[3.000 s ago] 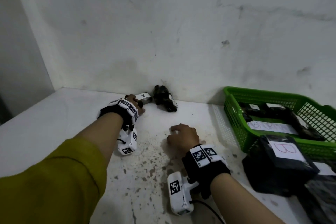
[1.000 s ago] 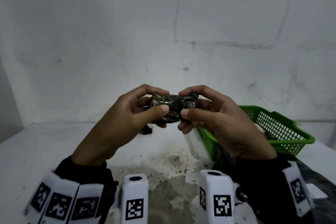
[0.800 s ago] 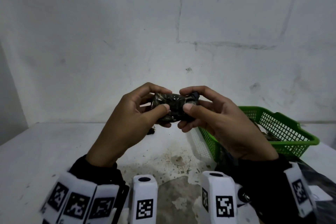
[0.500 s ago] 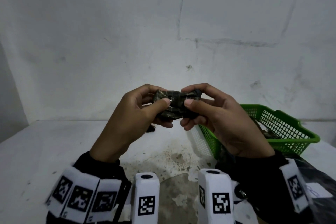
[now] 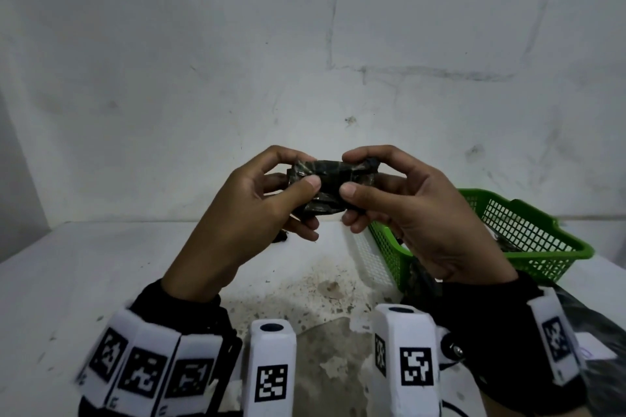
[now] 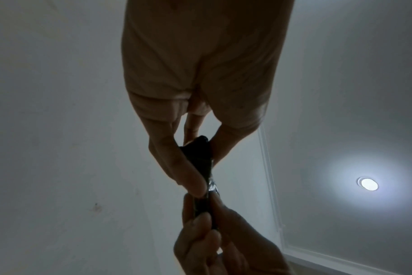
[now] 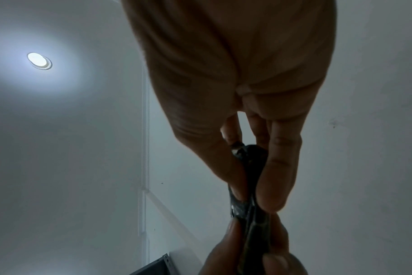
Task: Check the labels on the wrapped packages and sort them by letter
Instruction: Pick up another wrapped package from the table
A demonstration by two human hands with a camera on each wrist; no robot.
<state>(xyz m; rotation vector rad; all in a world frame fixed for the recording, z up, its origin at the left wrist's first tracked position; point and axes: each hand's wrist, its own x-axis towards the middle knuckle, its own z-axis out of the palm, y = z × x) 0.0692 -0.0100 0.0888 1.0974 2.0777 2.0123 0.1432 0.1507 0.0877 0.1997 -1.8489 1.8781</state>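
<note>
A small package wrapped in dark crinkled plastic (image 5: pixel 330 184) is held up in front of the wall, above the table. My left hand (image 5: pixel 298 176) pinches its left end between thumb and fingers, and my right hand (image 5: pixel 350 176) pinches its right end the same way. No label shows on the side facing me. In the left wrist view the dark package (image 6: pixel 200 156) runs between my left hand's (image 6: pixel 195 167) thumb and fingers. The right wrist view shows the same package (image 7: pixel 252 167) pinched in my right hand (image 7: pixel 254 186).
A green plastic basket (image 5: pixel 528 234) holding dark packages stands on the white table (image 5: pixel 84 281) at the right. Another dark wrapped package (image 5: pixel 596 349) lies at the lower right edge. A small dark item (image 5: pixel 279 237) lies on the table behind my left hand. A wall stands close behind.
Three seconds ago both hands were down on the table, the left on a labelled package. Since then they hold the small dark package raised, turning it slightly over the last second.
</note>
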